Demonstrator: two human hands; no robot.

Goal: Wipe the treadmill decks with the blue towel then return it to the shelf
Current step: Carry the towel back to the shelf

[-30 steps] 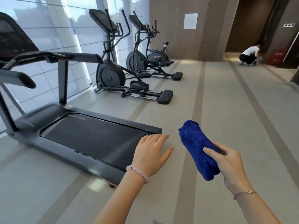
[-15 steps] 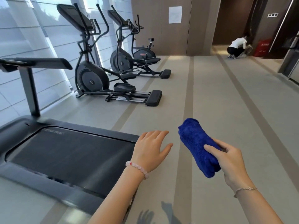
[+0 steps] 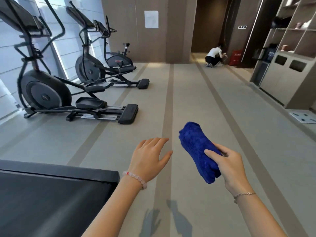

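My right hand [image 3: 230, 166] grips a folded blue towel [image 3: 196, 147] at its near end, holding it in the air above the floor. To its left my left hand [image 3: 150, 156] hovers palm down with straight fingers, holding nothing. The rear corner of the black treadmill deck [image 3: 51, 194] fills the lower left, just left of my left forearm. An open shelf unit [image 3: 294, 26] with several cubbies stands on the far right wall.
Two elliptical trainers [image 3: 51, 89] and an exercise bike [image 3: 118, 60] line the windows on the left. A cabinet with two bin openings [image 3: 287, 72] sits under the shelf. A person [image 3: 213, 55] crouches at the far doorway. Striped carpet stretches ahead.
The view has swung right: the treadmill slid to the lower left and the shelf came into view. Both hands keep their pose, the towel still held in the right hand.
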